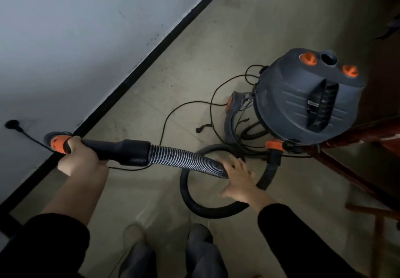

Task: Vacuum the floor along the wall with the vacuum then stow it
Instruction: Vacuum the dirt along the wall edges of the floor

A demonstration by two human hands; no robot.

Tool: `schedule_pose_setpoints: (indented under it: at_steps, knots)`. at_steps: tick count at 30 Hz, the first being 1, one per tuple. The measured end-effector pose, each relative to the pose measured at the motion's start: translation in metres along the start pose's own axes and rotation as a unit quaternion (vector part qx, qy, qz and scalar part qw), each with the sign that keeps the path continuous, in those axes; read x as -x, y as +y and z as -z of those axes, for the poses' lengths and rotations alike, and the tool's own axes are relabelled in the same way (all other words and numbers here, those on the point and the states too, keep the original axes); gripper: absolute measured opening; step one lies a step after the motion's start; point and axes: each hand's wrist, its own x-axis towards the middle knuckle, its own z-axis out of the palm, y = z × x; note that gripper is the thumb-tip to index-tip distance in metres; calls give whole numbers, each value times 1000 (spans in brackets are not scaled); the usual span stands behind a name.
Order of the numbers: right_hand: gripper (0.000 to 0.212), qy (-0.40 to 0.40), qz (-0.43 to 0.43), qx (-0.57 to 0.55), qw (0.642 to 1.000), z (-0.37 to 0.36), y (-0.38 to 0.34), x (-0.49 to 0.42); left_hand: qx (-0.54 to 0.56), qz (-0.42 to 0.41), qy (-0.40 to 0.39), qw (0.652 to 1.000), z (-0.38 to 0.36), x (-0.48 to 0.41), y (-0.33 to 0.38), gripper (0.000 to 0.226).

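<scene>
Your L hand, left of centre, had its fingers clamped round the smooth black plastic handle tube, just beside the orange ring collar at the tube's end. That end sat by the black skirting strip, which ran diagonally from btm left to top centre.

From the tube a ribbed grey-black flexible hose ran right to your R hand in the lower centre. Its fingers were straight & spread apart, palm down over the hose; couldn't tell if it actually touched. Past the hand the hose curled into a round loop on the smooth beige tiled floor.

The dark grey domed plastic canister vacuum, w/ two orange knobs on top, stood right of centre, well apart from the matte pale grey wall in the upper left. A thin black power cord lay in loose curls beside it. Reddish polished wooden furniture crossed the right edge, just beside the canister.
</scene>
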Motion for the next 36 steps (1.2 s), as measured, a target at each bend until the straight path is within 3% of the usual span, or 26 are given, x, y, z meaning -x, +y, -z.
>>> schedule_pose_setpoints:
  at_steps: [2,4,9,14,17,21,25,28,31,36]
  knots:
    - [66,93,-3,-115,989,-14,-19,2,35,-8,12,999,14,-25,14,46]
    - [48,102,19,-187,977,-29,-54,11,52,-10,10,999,31,-48,37,44]
    - [40,-24,62,-145,987,-74,-127,35,10,-57,-10,998,75,-93,87,26]
    - [32,-118,11,-127,985,-122,-150,63,-71,-113,-54,990,82,-124,88,29]
    - [28,-169,-34,-106,979,-125,-136,74,-75,-76,-118,987,74,-129,61,30]
    - [46,-196,-114,-23,974,-112,-108,72,-69,6,-181,981,71,-131,12,11]
    - [54,-170,-150,14,974,-111,-105,39,-47,93,-199,974,70,-142,-37,34]
    - [55,-72,-89,-56,992,-113,-128,4,-34,134,-219,966,65,-154,-72,47]
    - [63,27,26,-68,997,-117,-160,-31,-9,181,-228,957,53,-160,-103,45]
    - [62,32,172,132,976,-136,-183,-87,13,226,-203,953,27,-174,-151,45]
